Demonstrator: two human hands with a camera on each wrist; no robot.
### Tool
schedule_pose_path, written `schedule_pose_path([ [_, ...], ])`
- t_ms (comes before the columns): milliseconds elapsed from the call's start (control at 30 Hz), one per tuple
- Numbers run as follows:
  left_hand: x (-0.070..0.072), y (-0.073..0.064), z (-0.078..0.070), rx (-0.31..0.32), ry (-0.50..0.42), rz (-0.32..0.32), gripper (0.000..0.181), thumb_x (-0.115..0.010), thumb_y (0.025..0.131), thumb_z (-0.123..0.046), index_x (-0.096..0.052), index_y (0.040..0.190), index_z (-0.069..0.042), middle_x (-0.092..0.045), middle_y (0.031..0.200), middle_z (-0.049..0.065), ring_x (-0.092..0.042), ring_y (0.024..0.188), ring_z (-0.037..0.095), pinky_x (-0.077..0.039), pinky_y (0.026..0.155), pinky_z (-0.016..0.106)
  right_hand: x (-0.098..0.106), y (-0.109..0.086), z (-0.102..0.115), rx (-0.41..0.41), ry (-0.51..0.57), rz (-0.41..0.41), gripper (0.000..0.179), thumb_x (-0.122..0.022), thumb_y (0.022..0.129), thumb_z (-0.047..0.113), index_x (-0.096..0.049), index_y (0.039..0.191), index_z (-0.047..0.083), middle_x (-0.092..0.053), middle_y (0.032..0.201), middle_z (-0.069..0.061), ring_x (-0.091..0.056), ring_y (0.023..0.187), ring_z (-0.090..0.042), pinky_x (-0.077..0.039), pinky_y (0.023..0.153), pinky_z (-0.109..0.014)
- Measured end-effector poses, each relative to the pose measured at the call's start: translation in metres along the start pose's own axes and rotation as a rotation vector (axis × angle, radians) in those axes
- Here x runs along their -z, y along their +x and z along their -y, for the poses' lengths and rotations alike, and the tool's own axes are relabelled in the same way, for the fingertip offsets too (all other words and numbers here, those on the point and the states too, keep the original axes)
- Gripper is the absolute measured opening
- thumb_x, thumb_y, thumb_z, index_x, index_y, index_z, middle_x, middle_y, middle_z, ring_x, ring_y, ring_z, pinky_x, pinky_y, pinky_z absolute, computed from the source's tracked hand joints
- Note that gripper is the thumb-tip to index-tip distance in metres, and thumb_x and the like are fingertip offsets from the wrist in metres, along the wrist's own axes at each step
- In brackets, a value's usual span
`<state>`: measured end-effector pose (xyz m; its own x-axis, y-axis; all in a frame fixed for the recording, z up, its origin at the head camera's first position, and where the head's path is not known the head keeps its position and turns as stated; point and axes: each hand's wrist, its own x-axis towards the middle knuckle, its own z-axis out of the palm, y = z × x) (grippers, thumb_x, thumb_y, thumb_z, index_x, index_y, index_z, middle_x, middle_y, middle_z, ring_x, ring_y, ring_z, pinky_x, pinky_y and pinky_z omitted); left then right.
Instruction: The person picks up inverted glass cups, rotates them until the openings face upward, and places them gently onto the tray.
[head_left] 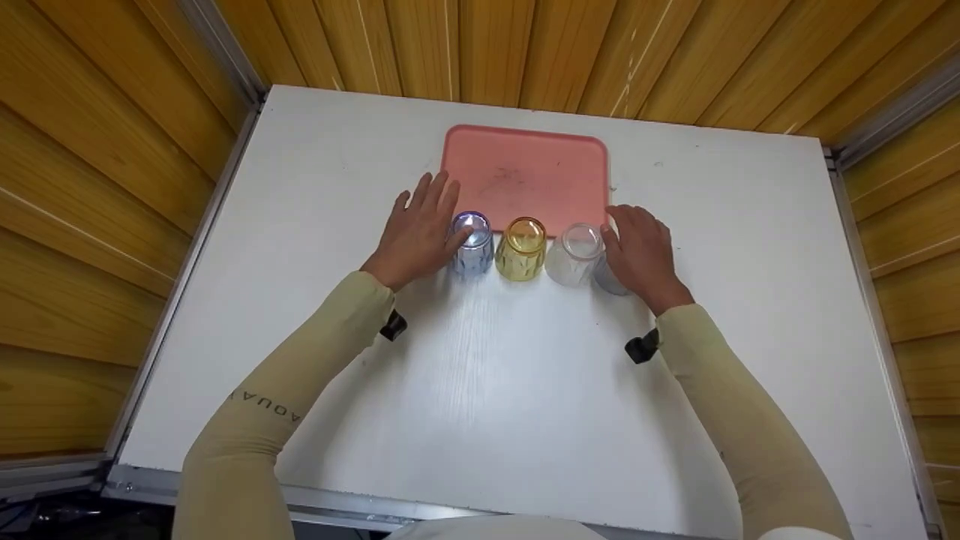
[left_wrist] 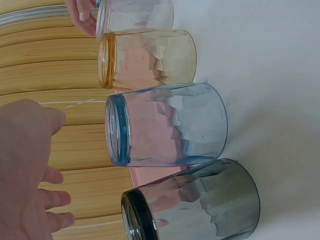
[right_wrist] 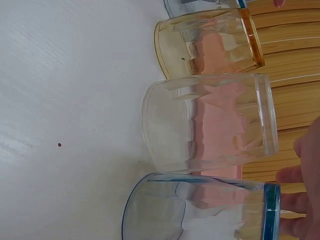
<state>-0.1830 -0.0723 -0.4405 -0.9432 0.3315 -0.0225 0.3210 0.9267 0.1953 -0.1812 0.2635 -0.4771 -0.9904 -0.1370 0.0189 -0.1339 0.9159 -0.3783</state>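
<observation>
- A person's left hand (head_left: 418, 232) spreads wide at one end of a row of five glasses, its grip holding nothing.
- At the row's other end, the right hand (head_left: 643, 251) hovers with relaxed fingers, its grip empty too; whether the fingertips brush the blue-rimmed glass (right_wrist: 200, 210) cannot be told.
- The glasses stand mouth down on a white worktop (head_left: 480, 390), lined along the near edge of a pink tray (head_left: 525, 172); resting on their wide mouths likely steadies them, and the close line puts every one within reach.
- Between the end pieces stand a blue glass (head_left: 474, 261), an amber glass (head_left: 521, 261) and a clear glass (head_left: 571, 264).
- The left wrist view reveals a smoky glass (left_wrist: 200, 205) that the hand hides from the head camera, and a gap between thumb and blue glass where the head view shows overlap.
- Only the head view takes in the tray's full outline and both sleeves (head_left: 300, 375).
</observation>
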Motion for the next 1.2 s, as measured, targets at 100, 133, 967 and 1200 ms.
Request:
schedule_pose_path([
  [100, -0.001, 0.000, 0.002, 0.006, -0.005, -0.001, 0.076, -0.047, 0.095, -0.054, -0.021, 0.154, -0.014, -0.015, 0.163, 0.011, -0.013, 0.150, 0.034, -0.019, 0.119, 0.057, 0.000, -0.001, -0.001, 0.006, 0.012, -0.002, 0.045, -0.037, 0.103, 0.031, -0.045, 0.139, 0.006, -0.045, 0.144, -0.019, -0.033, 0.139, -0.037, -0.021, 0.112, -0.062],
  [133, -0.001, 0.000, 0.003, 0.009, -0.007, 0.003, 0.076, -0.047, 0.095, -0.054, -0.020, 0.154, -0.014, -0.014, 0.163, 0.011, -0.012, 0.150, 0.034, -0.018, 0.119, 0.057, 0.000, -0.001, -0.001, 0.006, 0.013, -0.002, 0.045, -0.036, 0.103, 0.031, -0.046, 0.139, 0.006, -0.045, 0.144, -0.019, -0.033, 0.139, -0.037, -0.021, 0.112, -0.062],
  [967, -0.010, -0.002, 0.025, 0.015, 0.026, 0.042, 0.063, -0.033, 0.101, -0.044, -0.021, 0.154, -0.011, -0.018, 0.162, 0.013, -0.014, 0.150, 0.033, -0.020, 0.120, 0.055, -0.009, -0.005, -0.013, -0.047, 0.009, -0.006, 0.041, -0.037, 0.104, 0.030, -0.049, 0.134, 0.004, -0.046, 0.142, -0.019, -0.035, 0.137, -0.039, -0.026, 0.109, -0.063],
  [1200, -0.014, -0.001, 0.030, 0.032, 0.016, 0.066, 0.061, -0.029, 0.103, -0.043, -0.020, 0.154, -0.012, -0.018, 0.161, 0.013, -0.014, 0.150, 0.033, -0.020, 0.120, 0.055, -0.014, -0.004, -0.013, -0.072, -0.034, -0.008, 0.039, -0.039, 0.103, 0.029, -0.051, 0.132, 0.005, -0.047, 0.140, -0.020, -0.037, 0.135, -0.040, -0.029, 0.106, -0.062],
])
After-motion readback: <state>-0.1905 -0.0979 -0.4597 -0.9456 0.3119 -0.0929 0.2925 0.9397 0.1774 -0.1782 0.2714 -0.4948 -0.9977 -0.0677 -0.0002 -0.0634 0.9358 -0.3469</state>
